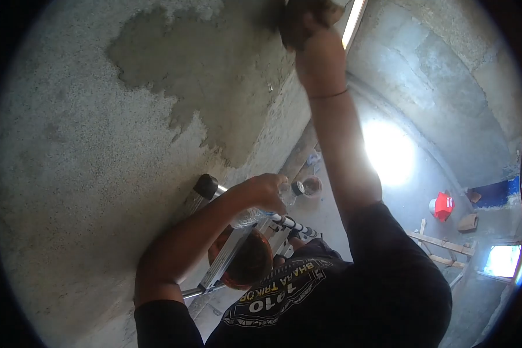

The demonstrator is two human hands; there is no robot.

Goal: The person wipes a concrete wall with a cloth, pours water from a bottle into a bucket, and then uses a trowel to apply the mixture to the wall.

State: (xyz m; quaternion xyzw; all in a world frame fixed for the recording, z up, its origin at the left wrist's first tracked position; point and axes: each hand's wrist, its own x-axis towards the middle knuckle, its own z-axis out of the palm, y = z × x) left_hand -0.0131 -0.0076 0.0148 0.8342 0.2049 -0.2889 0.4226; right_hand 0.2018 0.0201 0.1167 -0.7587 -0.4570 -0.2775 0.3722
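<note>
My left hand (265,192) is closed around a clear plastic bottle (250,217) with a dark cap. The bottle lies tilted, its cap toward the right. High up, my right hand (316,37) is at the upper edge of the wall, its fingers wrapped round a dark brownish thing that is blurred; its kind does not show. Beside it, a large damp, darker patch (197,64) spreads over the rough grey plaster wall (81,133).
Below me an aluminium ladder (225,261) leans near the wall, with an orange-rimmed bucket (271,255) at it. On the floor farther off are a red and white bag (442,207), a brown block (468,223) and a wooden frame (441,240). Bright light glares on the floor.
</note>
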